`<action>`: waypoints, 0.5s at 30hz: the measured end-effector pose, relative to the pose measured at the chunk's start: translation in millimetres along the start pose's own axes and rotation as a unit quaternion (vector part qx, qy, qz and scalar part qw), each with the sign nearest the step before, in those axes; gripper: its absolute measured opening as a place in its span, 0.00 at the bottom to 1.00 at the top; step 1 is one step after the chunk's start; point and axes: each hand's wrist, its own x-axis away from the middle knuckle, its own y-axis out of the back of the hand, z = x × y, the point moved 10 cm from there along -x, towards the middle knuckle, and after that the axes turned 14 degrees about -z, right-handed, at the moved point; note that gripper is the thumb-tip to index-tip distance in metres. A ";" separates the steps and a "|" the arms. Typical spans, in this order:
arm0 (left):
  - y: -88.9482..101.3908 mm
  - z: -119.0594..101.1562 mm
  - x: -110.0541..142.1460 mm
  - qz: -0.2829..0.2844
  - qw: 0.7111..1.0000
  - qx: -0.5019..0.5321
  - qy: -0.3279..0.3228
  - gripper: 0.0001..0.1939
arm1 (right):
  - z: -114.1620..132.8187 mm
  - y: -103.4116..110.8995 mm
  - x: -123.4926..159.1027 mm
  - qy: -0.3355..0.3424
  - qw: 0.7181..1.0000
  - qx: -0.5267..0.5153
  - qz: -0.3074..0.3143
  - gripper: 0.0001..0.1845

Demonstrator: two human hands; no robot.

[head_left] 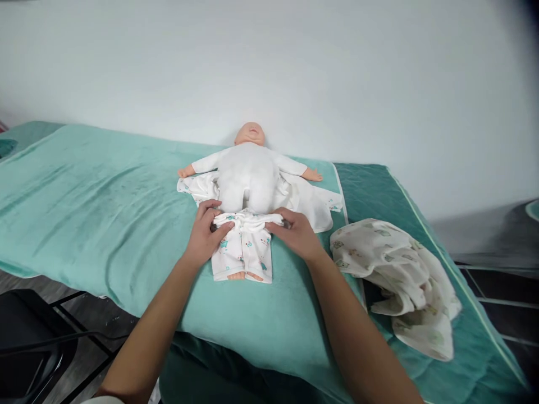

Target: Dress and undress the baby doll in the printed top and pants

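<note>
A baby doll in a white bodysuit lies on its back on a teal towel, head toward the wall, arms spread. White printed trousers cover its legs, with the feet showing at the cuffs. My left hand grips the left side of the bunched waistband. My right hand grips the right side. A white garment lies spread under the doll's body.
A crumpled patterned cloth lies to the right on the darker teal mat. A white wall rises right behind the doll's head. A black chair stands at the lower left beside the table's edge.
</note>
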 end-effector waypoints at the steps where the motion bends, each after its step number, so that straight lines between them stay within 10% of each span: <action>1: 0.8 -0.3 -1.1 -0.004 1.000 -0.001 -0.003 0.10 | -1.4 -1.5 10.9 -0.012 1.000 0.006 0.015 0.19; 5: 4.4 -7.5 -2.5 -0.013 1.000 0.000 -0.026 0.09 | 0.9 -3.4 45.6 -0.024 0.999 -0.008 0.028 0.24; 11: 3.1 -12.7 4.7 0.009 1.000 -0.004 -0.021 0.09 | 23.3 -20.0 71.8 0.046 0.996 -0.011 0.070 0.59; 15: 6.5 -16.4 20.0 0.043 0.998 -0.029 -0.038 0.10 | 27.1 -23.0 80.0 0.044 0.997 0.027 0.054 0.59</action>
